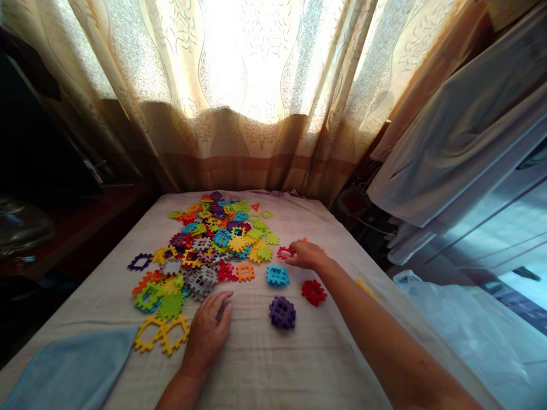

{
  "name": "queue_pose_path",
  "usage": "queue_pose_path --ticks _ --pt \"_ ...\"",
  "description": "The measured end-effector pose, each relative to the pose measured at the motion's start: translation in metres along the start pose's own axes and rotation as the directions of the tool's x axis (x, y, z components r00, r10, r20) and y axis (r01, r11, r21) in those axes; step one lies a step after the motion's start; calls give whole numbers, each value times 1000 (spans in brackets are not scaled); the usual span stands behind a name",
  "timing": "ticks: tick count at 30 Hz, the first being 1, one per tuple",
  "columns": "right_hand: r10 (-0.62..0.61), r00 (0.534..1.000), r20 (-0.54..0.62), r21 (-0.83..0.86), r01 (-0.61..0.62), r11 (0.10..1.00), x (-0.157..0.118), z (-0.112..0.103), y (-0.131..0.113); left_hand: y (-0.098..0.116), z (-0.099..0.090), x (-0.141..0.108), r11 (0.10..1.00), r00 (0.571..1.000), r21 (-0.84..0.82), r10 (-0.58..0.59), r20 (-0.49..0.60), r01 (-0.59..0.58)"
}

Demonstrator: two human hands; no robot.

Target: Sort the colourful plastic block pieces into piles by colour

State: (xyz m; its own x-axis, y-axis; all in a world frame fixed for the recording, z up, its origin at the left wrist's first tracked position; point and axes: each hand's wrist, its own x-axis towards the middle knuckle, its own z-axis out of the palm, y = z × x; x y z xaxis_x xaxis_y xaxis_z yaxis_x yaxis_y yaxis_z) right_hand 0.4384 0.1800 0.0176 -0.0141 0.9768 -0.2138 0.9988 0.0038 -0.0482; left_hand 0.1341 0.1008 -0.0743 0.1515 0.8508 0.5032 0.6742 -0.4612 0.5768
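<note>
My right hand [308,254] reaches over the right half of the table, its fingers closed on the edge of a red notched building piece [284,252] with an open middle. Orange bits show partly behind that hand. Nearer to me lie a blue window piece [277,275], a red stack of pieces [314,292] and a purple stack of pieces [282,312]. My left hand [209,326] rests on the cloth, fingers curved and thumb apart, with nothing visible in it. Just beyond its fingertips are grey window pieces [202,282] and an orange window piece [245,273].
A large heap of mixed notched pieces [222,237] covers the table's left and far part. Two yellow frames [162,335] lie left of my left hand, beside a blue cloth [72,370]. A yellow piece [366,288] sits beyond my right forearm. Curtains [239,142] hang behind.
</note>
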Motion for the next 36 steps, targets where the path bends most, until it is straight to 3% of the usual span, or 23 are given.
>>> queue_pose_path --ticks 8,16,19,22,25,29,31,36 --pt "71 994 78 38 -74 997 -61 8 20 0 2 0 1000 1000 -8 -15 14 15" --pt "106 994 24 143 -108 984 -67 1 23 3 -1 1 999 999 -26 -34 2 34" --pt "41 998 -56 143 -33 989 -60 -3 5 2 -4 1 994 996 -64 -94 -6 93" --pt "-91 978 -186 154 121 981 -48 2 -28 1 -6 2 978 984 -117 -178 -15 175" --pt "-246 934 -260 121 285 951 -34 15 -65 2 -8 3 965 976 -152 -219 -19 213" --pt "-483 840 -248 11 501 865 -19 27 -101 3 -8 4 961 975 -172 -223 -9 218" --pt "-507 832 -227 -35 513 858 -15 30 -110 3 -7 5 960 974 -173 -226 -10 221" --pt "-449 872 -195 -73 444 893 -11 31 -115 1 -5 4 961 975 -176 -221 -16 215"
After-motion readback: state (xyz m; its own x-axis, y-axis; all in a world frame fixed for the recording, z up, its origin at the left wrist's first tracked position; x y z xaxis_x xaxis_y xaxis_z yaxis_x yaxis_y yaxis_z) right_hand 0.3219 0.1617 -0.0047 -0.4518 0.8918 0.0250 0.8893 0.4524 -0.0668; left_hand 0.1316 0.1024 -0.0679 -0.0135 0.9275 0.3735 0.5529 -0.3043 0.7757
